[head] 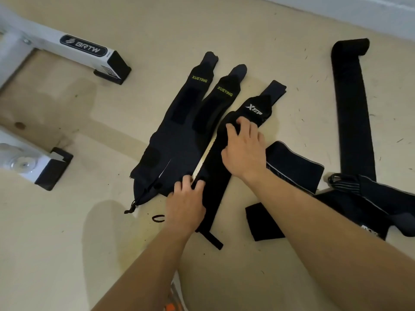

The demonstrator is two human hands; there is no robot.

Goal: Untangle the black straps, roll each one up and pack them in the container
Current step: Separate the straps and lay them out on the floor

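Your left forearm comes in bare from 6 o'clock, angled toward 1 o'clock; your left hand (186, 199) lies palm down, fingers curled and pinching the near edge of the black wrist strap (215, 198); your right forearm enters from 4 o'clock, reaching toward 11 o'clock; your right hand (243, 149) sits at 1 o'clock of the left, palm down, fingers spread and bent, tips gripping the same strap.

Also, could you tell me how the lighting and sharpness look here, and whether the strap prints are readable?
Head view: soft, even light, no hard shadows; head view: the black fabric swallows detail, yet the yellow XUEYING print and the white logo on the centre strap read clearly; head view: wide-angle stretch enlarges the forearms at the bottom edge, and the lower-right label is unreadably blurred.
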